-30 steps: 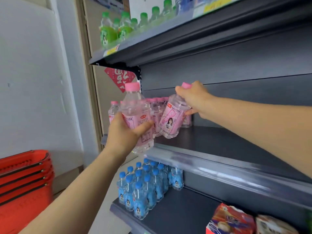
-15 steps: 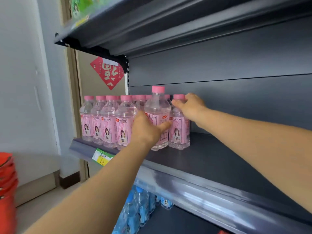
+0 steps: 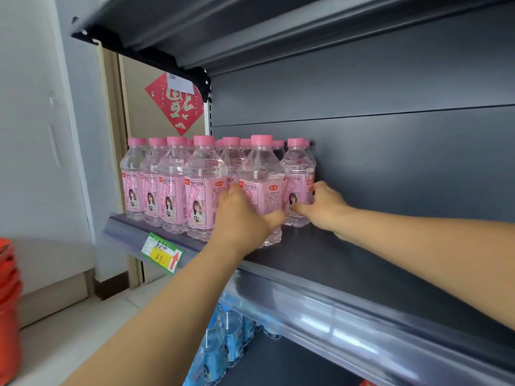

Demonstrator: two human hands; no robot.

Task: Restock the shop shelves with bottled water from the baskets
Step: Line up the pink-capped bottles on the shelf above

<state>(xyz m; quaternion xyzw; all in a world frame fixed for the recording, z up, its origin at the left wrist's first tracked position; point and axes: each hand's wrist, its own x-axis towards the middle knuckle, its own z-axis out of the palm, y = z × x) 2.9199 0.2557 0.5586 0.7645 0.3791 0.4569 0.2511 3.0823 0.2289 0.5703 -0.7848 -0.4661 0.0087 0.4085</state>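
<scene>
Several clear bottles with pink caps and pink labels stand in rows at the left end of the dark grey shelf (image 3: pixel 362 263). My left hand (image 3: pixel 239 221) grips the front bottle (image 3: pixel 262 176) low on its label, thumb wrapped round its right side. That bottle stands upright on the shelf. My right hand (image 3: pixel 323 207) holds the bottle beside it (image 3: pixel 296 168) at the right end of the group, thumb across the label front and fingers behind it.
The shelf runs bare to the right of the bottles. A green and yellow price tag (image 3: pixel 161 252) hangs on the shelf lip. Blue-capped bottles (image 3: pixel 223 338) stand on the shelf below. Stacked red baskets (image 3: pixel 8 302) sit at the far left on the floor.
Both bottles went from held in the air to standing on the shelf. My right hand slid from the cap down to the label, and my view moved closer to the shelf.
</scene>
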